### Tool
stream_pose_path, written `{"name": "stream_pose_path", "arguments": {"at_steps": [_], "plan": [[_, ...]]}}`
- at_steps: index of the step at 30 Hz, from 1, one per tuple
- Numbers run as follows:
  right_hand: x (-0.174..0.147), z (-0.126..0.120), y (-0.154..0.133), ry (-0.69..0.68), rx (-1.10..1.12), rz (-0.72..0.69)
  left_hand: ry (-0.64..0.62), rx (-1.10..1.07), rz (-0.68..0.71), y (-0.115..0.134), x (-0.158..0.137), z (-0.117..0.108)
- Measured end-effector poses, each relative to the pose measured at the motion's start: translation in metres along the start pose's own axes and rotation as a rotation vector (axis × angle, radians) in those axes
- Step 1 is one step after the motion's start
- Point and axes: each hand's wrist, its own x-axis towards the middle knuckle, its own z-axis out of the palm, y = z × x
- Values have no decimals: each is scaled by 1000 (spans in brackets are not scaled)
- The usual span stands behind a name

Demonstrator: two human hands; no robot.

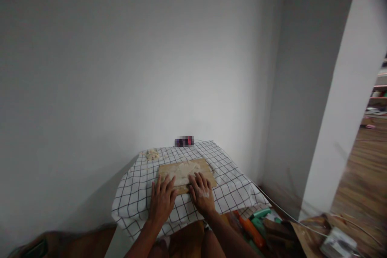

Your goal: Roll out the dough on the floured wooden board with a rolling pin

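A wooden board lies on the cloth-covered table, with a pale, floury layer of what looks like dough spread over its middle. My left hand rests palm down at the board's near left edge, its fingers stretched out and apart. At the near right part of the board, my right hand also lies palm down with fingers extended and whitish powder on its back. Whether anything lies under the fingertips cannot be made out. A small heap of pale, doughy scraps sits at the far left of the cloth.
A black-and-white checked cloth covers the small table against a white wall. A blurred dark and pink object stands at its back edge. Lower right are an orange object, a white cable and a white box on the floor.
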Motion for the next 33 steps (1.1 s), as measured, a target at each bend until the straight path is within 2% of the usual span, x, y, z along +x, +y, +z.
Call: {"name": "stream_pose_path", "arguments": {"at_steps": [7,14,25,30,33], "plan": [[16,-15,-7,-157,-34,33,-100,-39,-29,11,17,-5],[45,-26,-11,-296,-8,75,-114,-32,-87,11,40,-2],[97,-18,-4,-450,4,137,-228,-105,-166,5,89,2],[127,-1,6,-500,25,137,-227,-117,-207,1,115,19],[146,13,8,-485,4,151,-207,-72,-175,-6,130,31]]}}
